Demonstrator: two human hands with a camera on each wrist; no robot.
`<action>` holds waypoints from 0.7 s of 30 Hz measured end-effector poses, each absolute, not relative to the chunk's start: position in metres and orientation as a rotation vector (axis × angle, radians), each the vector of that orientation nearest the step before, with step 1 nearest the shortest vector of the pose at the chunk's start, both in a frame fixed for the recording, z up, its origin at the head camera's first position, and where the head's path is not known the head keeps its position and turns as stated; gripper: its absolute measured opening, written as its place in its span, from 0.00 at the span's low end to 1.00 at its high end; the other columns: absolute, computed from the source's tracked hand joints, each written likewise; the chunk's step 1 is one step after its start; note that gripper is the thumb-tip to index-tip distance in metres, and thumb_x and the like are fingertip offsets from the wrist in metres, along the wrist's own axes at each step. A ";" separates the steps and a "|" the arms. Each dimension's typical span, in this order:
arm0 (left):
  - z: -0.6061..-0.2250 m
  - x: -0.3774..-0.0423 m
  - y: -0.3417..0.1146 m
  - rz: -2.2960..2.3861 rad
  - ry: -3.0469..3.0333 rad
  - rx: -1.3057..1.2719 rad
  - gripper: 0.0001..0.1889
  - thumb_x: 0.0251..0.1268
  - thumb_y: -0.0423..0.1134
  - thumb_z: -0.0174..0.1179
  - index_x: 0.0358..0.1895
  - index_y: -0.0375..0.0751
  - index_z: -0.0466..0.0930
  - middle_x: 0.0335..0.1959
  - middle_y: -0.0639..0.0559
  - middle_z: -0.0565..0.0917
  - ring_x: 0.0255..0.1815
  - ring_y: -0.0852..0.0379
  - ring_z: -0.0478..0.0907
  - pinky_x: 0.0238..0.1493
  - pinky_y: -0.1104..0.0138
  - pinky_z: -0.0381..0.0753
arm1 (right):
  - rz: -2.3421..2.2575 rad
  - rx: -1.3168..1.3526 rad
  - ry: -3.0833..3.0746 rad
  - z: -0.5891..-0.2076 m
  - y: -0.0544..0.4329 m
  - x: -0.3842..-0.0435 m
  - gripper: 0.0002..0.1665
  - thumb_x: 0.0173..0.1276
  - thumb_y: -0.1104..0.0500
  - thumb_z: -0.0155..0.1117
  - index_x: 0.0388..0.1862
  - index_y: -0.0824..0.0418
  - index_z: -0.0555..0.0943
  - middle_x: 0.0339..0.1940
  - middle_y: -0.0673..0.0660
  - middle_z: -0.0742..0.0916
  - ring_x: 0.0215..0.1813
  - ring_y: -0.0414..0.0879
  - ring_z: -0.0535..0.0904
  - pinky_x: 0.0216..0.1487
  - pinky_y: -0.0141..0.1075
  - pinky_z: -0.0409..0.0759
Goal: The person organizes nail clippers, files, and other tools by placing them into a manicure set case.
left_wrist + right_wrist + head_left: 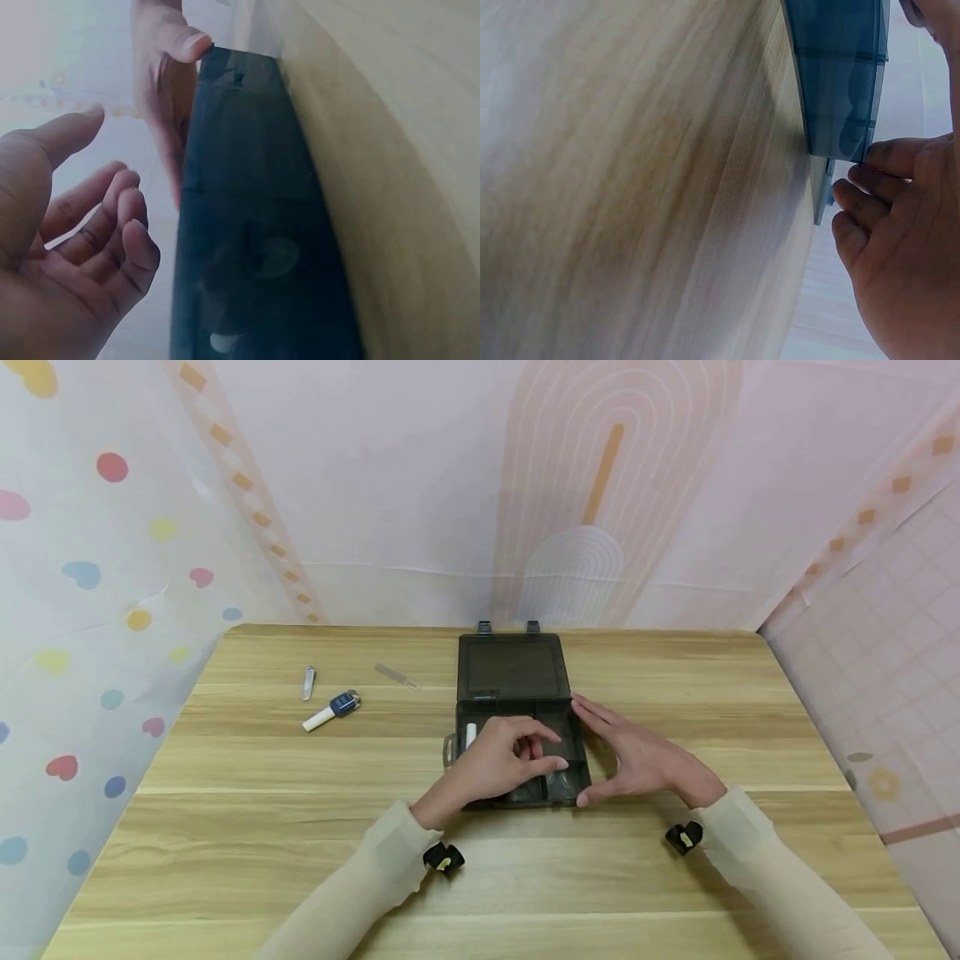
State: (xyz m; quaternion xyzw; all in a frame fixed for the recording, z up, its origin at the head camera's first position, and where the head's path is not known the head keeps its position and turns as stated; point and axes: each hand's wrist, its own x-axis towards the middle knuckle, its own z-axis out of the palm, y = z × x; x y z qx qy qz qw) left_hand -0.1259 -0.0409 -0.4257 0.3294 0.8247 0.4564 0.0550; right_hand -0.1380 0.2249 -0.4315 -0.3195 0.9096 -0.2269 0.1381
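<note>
A dark see-through compartment box (577, 777) stands on the table, its lid (513, 667) laid back away from the person. My left hand (504, 758) hovers over the compartments, its fingers loosely bent; in the left wrist view nothing lies between thumb and fingertips. A white stick-like piece (471, 734) shows inside the box by that hand, which hides part of the interior. At the box's right side is my right hand (637, 756), thumb by the near corner and fingers extended along the side toward the hinge. The right wrist view shows fingertips against the box's edge.
Left of the box on the wooden table (300, 843) lie a nail clipper (308, 683), a dark blue bottle with a white cap (332, 710) and a thin, flat, clear-looking strip (395, 676). A patterned cloth wall (405, 485) rises behind the table.
</note>
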 end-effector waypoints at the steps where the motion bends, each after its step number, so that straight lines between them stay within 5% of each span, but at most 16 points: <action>1: -0.425 -0.126 -0.042 1.385 2.528 1.000 0.17 0.66 0.45 0.71 0.52 0.40 0.87 0.31 0.56 0.83 0.25 0.64 0.77 0.31 0.72 0.81 | -0.656 -0.925 2.631 -0.431 0.225 -0.138 0.80 0.48 0.22 0.74 0.86 0.59 0.45 0.88 0.56 0.49 0.85 0.58 0.53 0.74 0.57 0.71; 9: -0.420 -0.131 -0.058 1.402 2.653 0.927 0.21 0.64 0.47 0.73 0.57 0.44 0.85 0.44 0.44 0.85 0.41 0.51 0.83 0.37 0.68 0.82 | -0.665 -0.913 2.625 -0.432 0.224 -0.138 0.79 0.49 0.24 0.76 0.86 0.59 0.45 0.88 0.56 0.49 0.85 0.59 0.53 0.74 0.58 0.71; 21: -0.419 -0.143 -0.097 1.427 2.738 0.721 0.33 0.63 0.50 0.73 0.69 0.44 0.76 0.63 0.42 0.81 0.64 0.43 0.78 0.57 0.50 0.83 | -0.677 -0.919 2.636 -0.433 0.225 -0.138 0.81 0.47 0.22 0.75 0.86 0.59 0.46 0.88 0.55 0.50 0.85 0.57 0.54 0.75 0.56 0.70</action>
